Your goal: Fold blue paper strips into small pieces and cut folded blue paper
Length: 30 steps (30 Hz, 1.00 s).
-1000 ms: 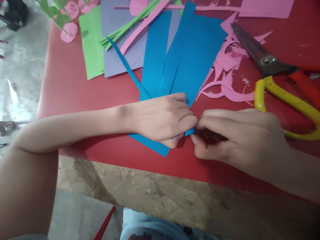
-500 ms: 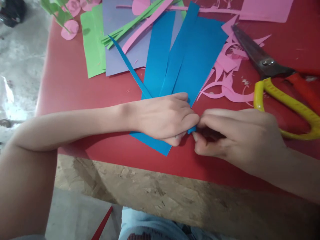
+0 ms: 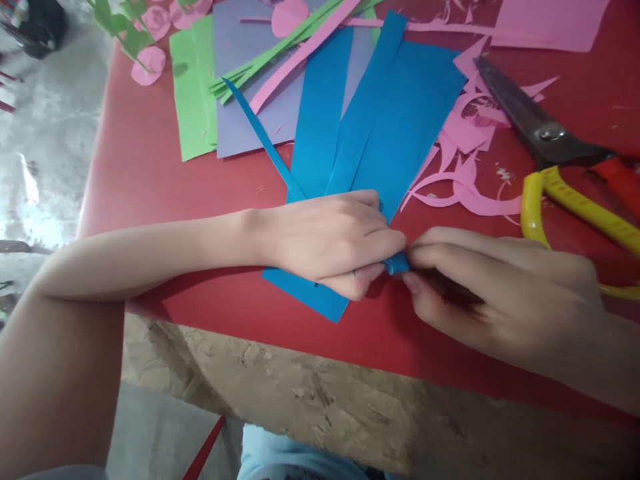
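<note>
My left hand [image 3: 345, 237] is closed, thumb and forefinger pinching a small folded or rolled piece of blue paper [image 3: 397, 264]. From the other side the fingertips of my right hand [image 3: 505, 287] pinch the same piece, so both hands meet at it. Most of the piece is hidden by the fingers. Beneath my left hand lie blue paper sheets [image 3: 400, 113], with a wide blue strip [image 3: 367, 100] on top. A narrow blue strip [image 3: 260, 133] runs out from under my left wrist toward the upper left.
Large scissors [image 3: 550, 143] with yellow and red handles lie at the right, beside pink paper scraps [image 3: 467, 133]. Purple paper [image 3: 260, 53], green paper [image 3: 193, 93] and pink paper flowers [image 3: 149, 65] are at the back left. The red tabletop [image 3: 165, 180] ends at a wood-board edge [image 3: 300, 387].
My right hand has moved slightly right, and more of the blue piece shows between the fingertips. The whole view has shifted a little.
</note>
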Available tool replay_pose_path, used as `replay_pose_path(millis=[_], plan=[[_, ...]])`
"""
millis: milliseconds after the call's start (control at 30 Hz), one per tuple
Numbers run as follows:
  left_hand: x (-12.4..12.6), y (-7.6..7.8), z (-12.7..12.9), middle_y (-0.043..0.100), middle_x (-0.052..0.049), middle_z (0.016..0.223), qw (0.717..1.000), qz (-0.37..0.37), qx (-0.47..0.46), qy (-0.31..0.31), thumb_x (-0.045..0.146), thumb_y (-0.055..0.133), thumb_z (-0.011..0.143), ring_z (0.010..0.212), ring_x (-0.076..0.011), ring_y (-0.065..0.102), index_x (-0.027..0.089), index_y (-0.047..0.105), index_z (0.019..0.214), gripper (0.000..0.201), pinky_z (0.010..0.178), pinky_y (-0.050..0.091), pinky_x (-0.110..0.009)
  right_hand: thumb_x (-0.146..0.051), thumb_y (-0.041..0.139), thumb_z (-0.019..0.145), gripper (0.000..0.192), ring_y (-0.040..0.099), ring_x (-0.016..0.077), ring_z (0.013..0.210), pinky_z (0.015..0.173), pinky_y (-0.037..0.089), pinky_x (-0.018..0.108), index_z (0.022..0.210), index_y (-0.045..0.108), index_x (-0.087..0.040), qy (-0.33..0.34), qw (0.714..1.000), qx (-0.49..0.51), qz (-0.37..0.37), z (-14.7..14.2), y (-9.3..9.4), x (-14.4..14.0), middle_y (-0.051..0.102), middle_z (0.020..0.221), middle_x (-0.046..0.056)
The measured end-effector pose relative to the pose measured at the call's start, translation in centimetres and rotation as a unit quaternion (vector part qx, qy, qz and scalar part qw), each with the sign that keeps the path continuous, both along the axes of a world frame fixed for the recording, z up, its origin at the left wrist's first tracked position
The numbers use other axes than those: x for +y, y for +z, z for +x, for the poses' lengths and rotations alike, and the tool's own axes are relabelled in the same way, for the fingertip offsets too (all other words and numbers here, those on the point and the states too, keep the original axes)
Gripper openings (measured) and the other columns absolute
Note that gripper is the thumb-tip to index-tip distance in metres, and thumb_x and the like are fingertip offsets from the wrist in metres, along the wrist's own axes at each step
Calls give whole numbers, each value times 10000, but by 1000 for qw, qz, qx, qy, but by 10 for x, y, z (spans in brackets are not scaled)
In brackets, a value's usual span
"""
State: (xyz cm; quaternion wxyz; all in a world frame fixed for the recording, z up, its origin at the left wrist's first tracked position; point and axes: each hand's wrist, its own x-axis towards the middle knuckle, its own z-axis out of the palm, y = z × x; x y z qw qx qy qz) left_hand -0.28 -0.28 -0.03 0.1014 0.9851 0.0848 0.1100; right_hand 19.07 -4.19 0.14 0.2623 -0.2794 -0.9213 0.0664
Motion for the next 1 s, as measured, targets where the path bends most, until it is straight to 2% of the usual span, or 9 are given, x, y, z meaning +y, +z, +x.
replay_pose_path(millis=[133, 433, 667, 867, 1000], plan=[[0, 0, 0, 514, -24, 570, 1000, -8, 1, 1, 185, 255, 810, 569, -162, 499, 211, 415, 697, 197, 680, 424, -312, -207, 385, 917, 315, 513, 97, 487, 464, 349, 247, 623, 499, -200, 0, 1000, -2, -3, 0, 1, -1, 540, 559, -20], [-2, 2, 5, 498, -22, 561, 997, -33, 69, 31, 220, 274, 821, 620, -168, 526, 216, 411, 654, 216, 731, 441, -337, -205, 393, 924, 334, 494, 90, 468, 466, 348, 266, 606, 494, -194, -3, 1000, -10, 16, 1, 0, -4, 541, 552, -26], [1, -2, 0, 489, -18, 561, 1000, -3, -9, 4, 194, 276, 817, 554, -161, 490, 212, 411, 669, 201, 655, 421, -333, -187, 401, 922, 373, 460, 88, 434, 434, 333, 262, 557, 475, -192, -26, 998, -4, 53, -4, -1, -3, 483, 488, -32], [1, 0, 2, 471, -16, 556, 997, -46, 36, 42, 197, 283, 801, 561, -159, 474, 218, 365, 636, 185, 682, 435, -339, -171, 399, 918, 319, 426, 97, 430, 409, 311, 256, 618, 508, -189, -39, 996, -22, 74, -5, 0, -4, 506, 513, -25], [1, -1, 3, 476, -21, 558, 997, -37, 23, 58, 194, 266, 802, 536, -153, 449, 223, 321, 621, 191, 675, 435, -338, -164, 388, 920, 274, 453, 103, 453, 423, 338, 245, 690, 538, -170, -57, 996, -18, 65, -5, -3, -6, 550, 562, -9]])
